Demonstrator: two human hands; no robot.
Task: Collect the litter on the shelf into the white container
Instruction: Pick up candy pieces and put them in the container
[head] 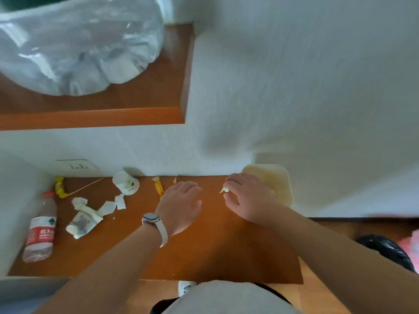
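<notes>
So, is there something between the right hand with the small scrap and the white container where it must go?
Nothing visible. The right hand pinches a small pale crumpled scrap just beside the cream-white plastic container at the back right of the brown wooden shelf. The hand itself covers part of the container.

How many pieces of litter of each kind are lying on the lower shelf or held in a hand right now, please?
Plastic bottle: 1
Paper cup: 1
Wrapped candies: 2
Wooden stick: 1
Crumpled paper pieces: 4
Scrap pinched in right hand: 1
Total: 10
</notes>
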